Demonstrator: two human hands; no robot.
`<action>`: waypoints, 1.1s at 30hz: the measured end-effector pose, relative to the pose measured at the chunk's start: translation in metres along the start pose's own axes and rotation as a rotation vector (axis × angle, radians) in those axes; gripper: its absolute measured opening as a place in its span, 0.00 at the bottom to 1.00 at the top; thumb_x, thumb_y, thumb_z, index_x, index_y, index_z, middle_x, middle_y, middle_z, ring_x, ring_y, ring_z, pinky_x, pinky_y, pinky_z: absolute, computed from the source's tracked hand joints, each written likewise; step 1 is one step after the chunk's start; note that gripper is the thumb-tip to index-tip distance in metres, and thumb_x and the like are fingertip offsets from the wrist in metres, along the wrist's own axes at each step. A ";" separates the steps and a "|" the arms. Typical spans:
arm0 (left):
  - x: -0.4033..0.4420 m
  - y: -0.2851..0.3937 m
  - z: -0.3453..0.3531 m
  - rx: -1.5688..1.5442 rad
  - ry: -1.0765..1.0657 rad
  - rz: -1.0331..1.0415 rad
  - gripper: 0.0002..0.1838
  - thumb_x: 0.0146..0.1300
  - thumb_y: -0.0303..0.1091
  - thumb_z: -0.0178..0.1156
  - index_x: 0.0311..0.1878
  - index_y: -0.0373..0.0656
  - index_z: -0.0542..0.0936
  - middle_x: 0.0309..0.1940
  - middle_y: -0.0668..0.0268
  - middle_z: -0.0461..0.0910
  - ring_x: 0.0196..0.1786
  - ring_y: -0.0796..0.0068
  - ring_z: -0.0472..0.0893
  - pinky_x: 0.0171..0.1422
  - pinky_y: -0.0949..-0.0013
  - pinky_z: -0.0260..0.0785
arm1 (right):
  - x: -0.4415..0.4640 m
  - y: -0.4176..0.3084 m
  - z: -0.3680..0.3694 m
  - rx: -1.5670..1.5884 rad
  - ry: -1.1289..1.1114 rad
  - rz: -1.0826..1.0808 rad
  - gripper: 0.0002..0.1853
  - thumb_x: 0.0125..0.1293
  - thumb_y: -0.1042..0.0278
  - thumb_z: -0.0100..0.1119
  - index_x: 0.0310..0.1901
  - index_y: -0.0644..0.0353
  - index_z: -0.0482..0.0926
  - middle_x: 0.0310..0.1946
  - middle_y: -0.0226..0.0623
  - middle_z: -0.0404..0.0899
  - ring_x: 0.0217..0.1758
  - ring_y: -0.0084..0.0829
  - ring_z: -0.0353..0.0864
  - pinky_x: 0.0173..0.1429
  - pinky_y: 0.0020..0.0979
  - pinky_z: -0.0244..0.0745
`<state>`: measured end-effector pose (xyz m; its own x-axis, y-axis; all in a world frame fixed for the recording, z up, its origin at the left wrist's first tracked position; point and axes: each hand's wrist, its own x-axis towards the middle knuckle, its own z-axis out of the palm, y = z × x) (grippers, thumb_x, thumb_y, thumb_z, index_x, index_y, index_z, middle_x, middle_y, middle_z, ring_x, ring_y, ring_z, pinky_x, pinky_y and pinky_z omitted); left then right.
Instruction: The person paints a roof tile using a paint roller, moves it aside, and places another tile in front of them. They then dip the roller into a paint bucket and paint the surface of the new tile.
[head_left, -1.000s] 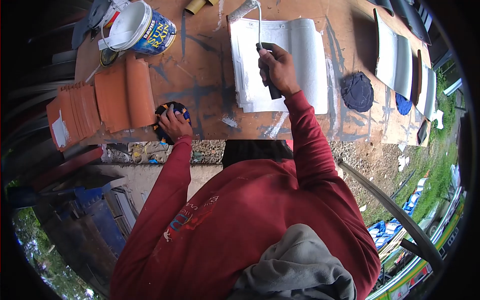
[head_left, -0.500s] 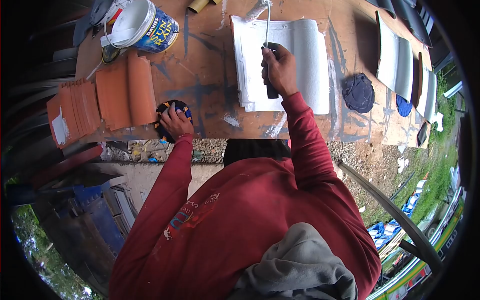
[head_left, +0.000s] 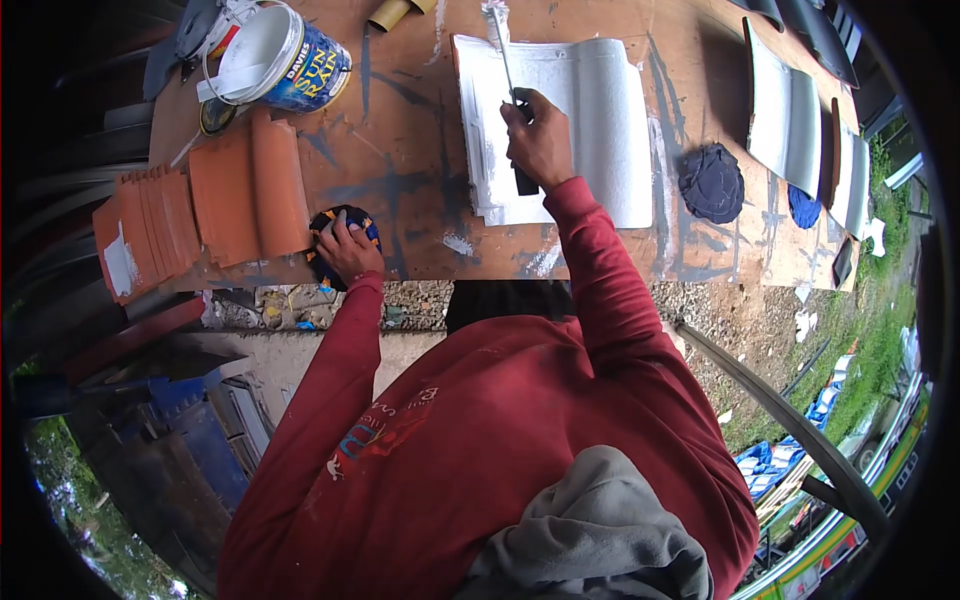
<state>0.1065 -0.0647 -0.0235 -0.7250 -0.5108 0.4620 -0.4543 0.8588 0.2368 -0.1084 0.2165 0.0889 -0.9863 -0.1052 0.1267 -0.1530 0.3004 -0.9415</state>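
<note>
Place: outdoor work area
Work surface: paint-marked wooden table [head_left: 400, 225]
Materials: roof tiles [head_left: 222, 200], paint bucket [head_left: 318, 68]
Ground: gravel [head_left: 700, 385], grass [head_left: 872, 335]

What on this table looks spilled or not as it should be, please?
White smears lie on the wooden tabletop near the white tile, like stray paint. A white patch also interrupts the orange tile stack. I see no fresh puddle.

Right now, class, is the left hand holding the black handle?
No, the right hand grips the black handle; the left hand rests on a patterned cloth.
</note>
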 end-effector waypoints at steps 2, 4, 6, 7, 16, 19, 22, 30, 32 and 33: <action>0.001 0.001 0.001 -0.012 -0.008 -0.015 0.18 0.74 0.39 0.52 0.60 0.44 0.82 0.57 0.50 0.75 0.59 0.41 0.73 0.68 0.43 0.64 | -0.004 -0.002 0.011 -0.153 -0.011 -0.252 0.14 0.66 0.71 0.66 0.50 0.69 0.82 0.32 0.59 0.85 0.36 0.61 0.86 0.43 0.49 0.82; 0.002 0.002 0.001 -0.031 -0.008 -0.018 0.18 0.74 0.39 0.52 0.60 0.44 0.81 0.57 0.50 0.75 0.59 0.41 0.73 0.68 0.43 0.64 | -0.011 -0.023 0.009 -0.099 -0.071 -0.279 0.13 0.66 0.71 0.66 0.49 0.68 0.82 0.31 0.58 0.85 0.35 0.59 0.87 0.43 0.48 0.82; 0.001 0.002 0.000 -0.046 -0.012 -0.033 0.18 0.75 0.39 0.52 0.60 0.44 0.81 0.57 0.50 0.75 0.59 0.41 0.73 0.68 0.42 0.64 | -0.018 -0.032 0.006 -0.077 -0.028 -0.273 0.13 0.66 0.72 0.66 0.49 0.69 0.82 0.30 0.58 0.85 0.35 0.58 0.87 0.42 0.48 0.81; 0.001 0.001 0.001 -0.025 -0.005 -0.015 0.18 0.74 0.38 0.53 0.61 0.44 0.81 0.56 0.51 0.76 0.58 0.41 0.73 0.67 0.43 0.65 | -0.022 -0.036 0.003 -0.058 0.017 -0.267 0.13 0.66 0.72 0.66 0.49 0.69 0.82 0.30 0.58 0.85 0.34 0.57 0.87 0.41 0.47 0.81; 0.003 0.003 0.002 -0.028 0.021 0.049 0.18 0.75 0.39 0.51 0.61 0.43 0.81 0.56 0.49 0.75 0.57 0.40 0.73 0.66 0.42 0.66 | -0.026 -0.039 0.024 -0.176 -0.061 -0.195 0.07 0.68 0.71 0.58 0.41 0.67 0.77 0.30 0.61 0.82 0.36 0.64 0.84 0.42 0.56 0.79; 0.000 0.004 0.000 -0.029 0.006 -0.004 0.18 0.75 0.39 0.51 0.61 0.44 0.81 0.56 0.49 0.74 0.57 0.39 0.73 0.65 0.42 0.66 | -0.080 -0.035 0.016 -0.163 -0.129 -0.149 0.14 0.67 0.74 0.60 0.52 0.70 0.79 0.31 0.58 0.83 0.35 0.62 0.84 0.41 0.52 0.79; -0.001 0.004 0.001 -0.023 -0.002 -0.007 0.18 0.75 0.40 0.52 0.61 0.44 0.81 0.56 0.49 0.74 0.57 0.40 0.73 0.66 0.42 0.65 | -0.114 -0.039 0.001 -0.161 -0.187 -0.125 0.13 0.67 0.75 0.61 0.52 0.70 0.79 0.30 0.58 0.83 0.34 0.61 0.85 0.40 0.51 0.80; 0.003 0.004 0.004 0.005 0.008 0.019 0.19 0.75 0.40 0.51 0.61 0.43 0.81 0.58 0.49 0.75 0.59 0.40 0.72 0.67 0.43 0.64 | -0.023 -0.027 0.027 -0.227 -0.080 -0.122 0.10 0.67 0.72 0.62 0.46 0.68 0.79 0.30 0.61 0.83 0.36 0.64 0.84 0.42 0.54 0.79; -0.002 0.003 0.002 -0.018 0.006 0.011 0.19 0.75 0.40 0.52 0.61 0.43 0.81 0.58 0.49 0.75 0.59 0.40 0.72 0.67 0.43 0.64 | -0.034 -0.021 0.022 -0.235 -0.109 -0.121 0.10 0.67 0.72 0.61 0.46 0.68 0.79 0.31 0.62 0.83 0.37 0.64 0.84 0.42 0.54 0.79; -0.003 0.003 0.002 -0.018 -0.006 0.007 0.19 0.75 0.40 0.52 0.61 0.43 0.81 0.58 0.49 0.75 0.59 0.40 0.72 0.67 0.43 0.64 | -0.041 -0.018 0.017 -0.249 -0.154 -0.135 0.10 0.68 0.73 0.61 0.47 0.68 0.79 0.31 0.62 0.83 0.37 0.64 0.84 0.42 0.55 0.79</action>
<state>0.1062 -0.0604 -0.0263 -0.7311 -0.5049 0.4588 -0.4396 0.8630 0.2491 -0.0640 0.1992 0.0948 -0.9381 -0.2966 0.1789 -0.3112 0.4947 -0.8115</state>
